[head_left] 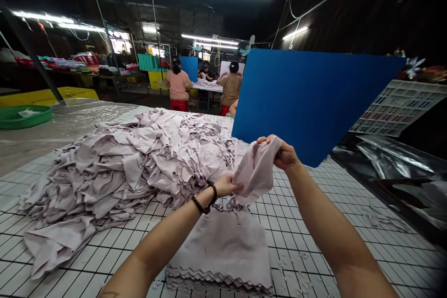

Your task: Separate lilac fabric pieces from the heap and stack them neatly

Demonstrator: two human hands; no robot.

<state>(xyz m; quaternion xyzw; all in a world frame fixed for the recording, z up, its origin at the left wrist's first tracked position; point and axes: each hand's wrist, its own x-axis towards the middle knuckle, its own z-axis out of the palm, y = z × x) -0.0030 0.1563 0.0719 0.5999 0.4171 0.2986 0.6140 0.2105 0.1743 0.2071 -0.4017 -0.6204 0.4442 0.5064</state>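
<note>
Between my two hands hangs a pale pinkish-grey piece of cloth [256, 170], raised above the table. My left hand [226, 185], with dark bead bracelets at the wrist, pinches its lower left edge. The upper right part of the cloth is gripped by my right hand [285, 154], whose fingertips are partly behind the fabric. Directly below lies a neat stack of similar cloth pieces [223, 247] with zigzag front edges. A large loose heap of the same cloth [139, 163] spreads to the left and beyond my left hand.
A blue board [307, 102] stands beyond my right hand. The table [293, 223] has a black grid and small scraps on it. At far left is a green basin [26, 116]; at right, a white crate [394, 104] and dark plastic sheeting [401, 158]. Several people sit farther back.
</note>
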